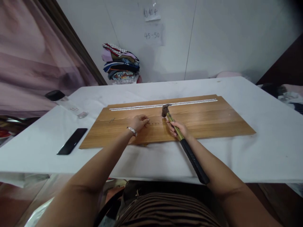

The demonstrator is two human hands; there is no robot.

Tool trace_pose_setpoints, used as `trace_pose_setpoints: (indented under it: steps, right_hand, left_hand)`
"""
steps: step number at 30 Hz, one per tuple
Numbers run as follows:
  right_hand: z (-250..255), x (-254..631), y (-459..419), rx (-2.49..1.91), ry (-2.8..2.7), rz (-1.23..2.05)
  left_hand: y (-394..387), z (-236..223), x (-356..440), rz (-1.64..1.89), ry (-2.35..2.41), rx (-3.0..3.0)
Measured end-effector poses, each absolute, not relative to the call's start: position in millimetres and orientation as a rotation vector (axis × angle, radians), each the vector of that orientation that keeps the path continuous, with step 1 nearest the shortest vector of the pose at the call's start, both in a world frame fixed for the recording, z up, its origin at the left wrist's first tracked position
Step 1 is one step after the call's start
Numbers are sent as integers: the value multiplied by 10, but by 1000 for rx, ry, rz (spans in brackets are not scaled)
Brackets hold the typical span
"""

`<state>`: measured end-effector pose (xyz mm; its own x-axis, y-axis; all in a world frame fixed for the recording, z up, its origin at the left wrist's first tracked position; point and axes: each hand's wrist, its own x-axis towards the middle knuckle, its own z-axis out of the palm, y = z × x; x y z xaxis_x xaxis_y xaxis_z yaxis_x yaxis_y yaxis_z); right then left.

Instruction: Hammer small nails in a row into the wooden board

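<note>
A wooden board [208, 116] lies flat before me, with two pale strips [137, 107] running along its far side. My left hand [140, 123] is low over its middle, fingertips pinched together near the surface. Whatever sits in that pinch is too small to make out. A short row of small dark nails or marks [155, 123] extends rightward from those fingertips. My right hand [178, 128] is wrapped around the upper handle of a claw hammer [192, 159]. Its rusty head is raised over the board, right of my left hand, and the black grip points back toward me.
The board rests on a white-covered table [267, 148]. To its left are a black phone [73, 141] and a clear bottle [72, 107] with a dark cap, lying on its side. Folded cloths [121, 64] are stacked beyond the far edge, against the wall.
</note>
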<state>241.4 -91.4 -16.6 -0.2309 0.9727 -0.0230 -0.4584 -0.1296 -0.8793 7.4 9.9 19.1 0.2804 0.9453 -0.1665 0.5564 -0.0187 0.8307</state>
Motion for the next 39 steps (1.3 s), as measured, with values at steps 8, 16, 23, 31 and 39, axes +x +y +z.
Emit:
trace_pose_setpoints:
  steps: [8,16,23,31,39]
  right_hand:
    - [-179,2415,-904,-728,-949,1577]
    - [-169,2406,-900,-719,-957,1564]
    - [-145,2393,-903,-735,-948,1570]
    - [-182,2404,-903,-744,-937,1566]
    - [-154,2438,-917,-735,-947,1602]
  left_hand:
    - [-17,106,547,688,1333,2067]
    - [-65,-35,738,718,1386,2235]
    - [-54,-80,703,711,1325,2422]
    - [-60,-71,715,571,1276,2568]
    - [-72,6,662,532,1332,2543]
